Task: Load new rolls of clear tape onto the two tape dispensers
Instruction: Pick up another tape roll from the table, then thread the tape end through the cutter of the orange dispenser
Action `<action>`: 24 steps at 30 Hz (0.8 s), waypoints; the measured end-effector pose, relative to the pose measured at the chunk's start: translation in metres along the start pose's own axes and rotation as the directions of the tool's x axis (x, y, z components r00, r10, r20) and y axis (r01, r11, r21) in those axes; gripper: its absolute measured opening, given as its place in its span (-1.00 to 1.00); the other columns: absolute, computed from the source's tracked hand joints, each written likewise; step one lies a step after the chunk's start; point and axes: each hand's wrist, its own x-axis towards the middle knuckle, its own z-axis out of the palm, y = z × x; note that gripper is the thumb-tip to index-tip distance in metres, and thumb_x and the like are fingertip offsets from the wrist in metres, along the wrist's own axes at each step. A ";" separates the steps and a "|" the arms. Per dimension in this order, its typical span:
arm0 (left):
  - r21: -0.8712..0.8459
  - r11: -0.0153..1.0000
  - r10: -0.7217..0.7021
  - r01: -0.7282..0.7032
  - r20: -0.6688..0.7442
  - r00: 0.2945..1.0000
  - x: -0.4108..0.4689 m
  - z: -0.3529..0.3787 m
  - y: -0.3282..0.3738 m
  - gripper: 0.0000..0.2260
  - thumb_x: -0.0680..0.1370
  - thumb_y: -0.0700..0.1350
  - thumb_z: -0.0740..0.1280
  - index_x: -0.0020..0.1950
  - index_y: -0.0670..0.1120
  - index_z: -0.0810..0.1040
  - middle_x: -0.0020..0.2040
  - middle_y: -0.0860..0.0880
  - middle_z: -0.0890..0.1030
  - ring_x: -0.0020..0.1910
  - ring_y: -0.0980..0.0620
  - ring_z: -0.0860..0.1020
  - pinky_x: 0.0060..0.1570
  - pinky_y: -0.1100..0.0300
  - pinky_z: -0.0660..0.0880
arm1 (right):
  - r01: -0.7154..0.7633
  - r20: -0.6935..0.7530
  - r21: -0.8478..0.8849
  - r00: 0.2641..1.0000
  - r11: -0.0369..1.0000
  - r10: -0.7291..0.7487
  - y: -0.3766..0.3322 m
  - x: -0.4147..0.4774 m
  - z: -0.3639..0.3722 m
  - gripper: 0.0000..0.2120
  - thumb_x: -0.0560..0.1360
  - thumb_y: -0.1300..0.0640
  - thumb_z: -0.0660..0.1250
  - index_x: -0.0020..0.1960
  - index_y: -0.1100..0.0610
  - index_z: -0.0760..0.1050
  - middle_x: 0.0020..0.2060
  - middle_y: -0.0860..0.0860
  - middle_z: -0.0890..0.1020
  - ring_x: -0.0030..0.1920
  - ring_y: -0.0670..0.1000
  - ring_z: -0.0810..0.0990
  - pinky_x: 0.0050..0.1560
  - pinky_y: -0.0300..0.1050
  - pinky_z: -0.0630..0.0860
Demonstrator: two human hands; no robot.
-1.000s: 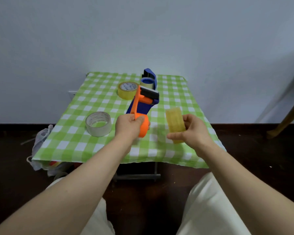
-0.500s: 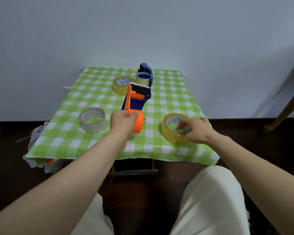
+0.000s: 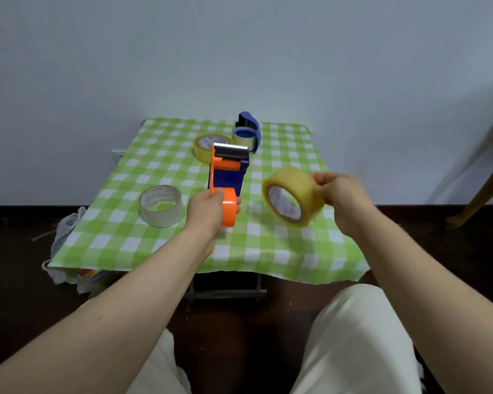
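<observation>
My left hand (image 3: 207, 210) grips the orange tape dispenser (image 3: 225, 182) by its round handle, holding it above the table with the serrated blade pointing away. My right hand (image 3: 336, 194) holds a yellowish clear tape roll (image 3: 293, 196) in the air to the right of the dispenser, its core opening facing left and toward me. A blue dispenser (image 3: 248, 129) stands at the table's back with a roll in it; another blue piece lies behind the orange dispenser.
The small table has a green checked cloth (image 3: 282, 251). A pale, whitish tape roll (image 3: 160, 205) lies at the left and a yellowish roll (image 3: 205, 146) at the back. Plastic bags (image 3: 66, 237) hang by the table's left edge. My knees are below the front edge.
Half a second ago my right hand had the yellowish roll down on the cloth; now it holds the roll lifted and tilted on edge. The left hand and orange dispenser have hardly moved.
</observation>
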 end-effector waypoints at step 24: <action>0.077 0.980 0.155 -0.184 0.284 0.946 -0.019 -0.003 0.013 -0.70 0.27 -0.29 0.54 -0.03 -0.13 0.62 -0.18 -0.07 0.67 -0.22 0.02 0.61 -0.17 0.17 0.56 | 0.039 0.083 0.020 0.996 0.999 -0.040 -0.013 -0.008 0.031 -0.87 0.49 0.27 0.28 -0.12 0.10 0.58 -0.14 0.01 0.62 -0.04 0.01 0.54 0.03 -0.14 0.48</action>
